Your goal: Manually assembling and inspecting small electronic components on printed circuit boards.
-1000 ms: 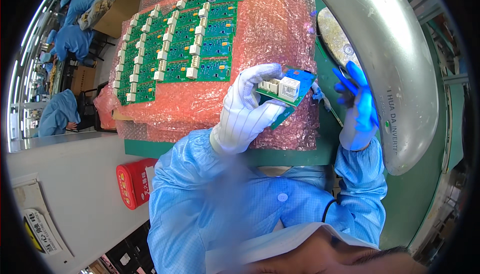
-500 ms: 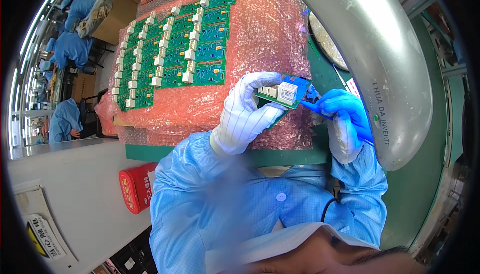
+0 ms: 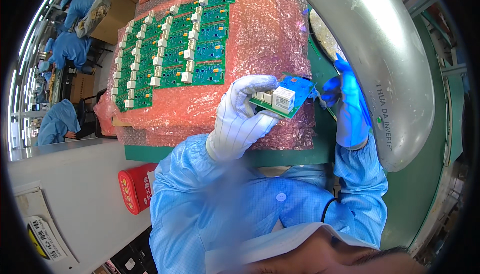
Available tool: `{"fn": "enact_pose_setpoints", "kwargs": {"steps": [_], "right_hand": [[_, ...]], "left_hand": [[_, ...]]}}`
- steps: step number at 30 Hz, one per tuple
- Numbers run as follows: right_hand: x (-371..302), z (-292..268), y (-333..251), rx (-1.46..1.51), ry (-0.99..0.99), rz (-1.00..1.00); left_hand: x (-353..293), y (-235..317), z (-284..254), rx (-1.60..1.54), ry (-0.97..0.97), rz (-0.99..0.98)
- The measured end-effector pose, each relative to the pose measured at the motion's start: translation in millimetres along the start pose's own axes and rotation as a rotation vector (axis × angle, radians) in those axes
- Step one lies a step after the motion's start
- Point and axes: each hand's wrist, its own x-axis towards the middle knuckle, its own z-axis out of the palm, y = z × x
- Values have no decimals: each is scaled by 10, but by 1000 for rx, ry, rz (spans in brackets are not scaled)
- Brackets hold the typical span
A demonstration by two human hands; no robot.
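Note:
My left hand (image 3: 241,116), in a white striped glove, pinches a green circuit board (image 3: 299,85) by its left edge. A white block-shaped component (image 3: 284,99) and pale connectors stand on that board, tilted above the pink bubble wrap. Just right of it, my right hand (image 3: 350,111) is gloved, raised and apart from the board, under blue light below the lamp. A thin stick-like tool (image 3: 366,110) seems to lie along this hand; glare blurs its ends and the fingers. Several similar boards (image 3: 172,49) lie in rows on the wrap at the far left.
A large silver lamp housing (image 3: 380,64) arches over the right side. Pink bubble wrap (image 3: 265,29) covers much of the green table (image 3: 400,194). Behind the lamp sits a round dish (image 3: 322,34). A red container (image 3: 135,189) stands at lower left; people in blue sit far left.
My right hand has drawn back from the board's right edge and turned upward, taking the thin tool off the board. The board has tipped and shifted slightly in my left hand.

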Motion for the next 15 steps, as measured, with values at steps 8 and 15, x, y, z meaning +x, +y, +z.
{"fn": "enact_pose_setpoints", "kwargs": {"steps": [8,15], "right_hand": [[18,59,30,3,-130,-22],[21,7,54,56,-215,-71]], "left_hand": [[-29,-7,-39,109,-41,161],[-21,-2,-43,130,-63,196]]}}
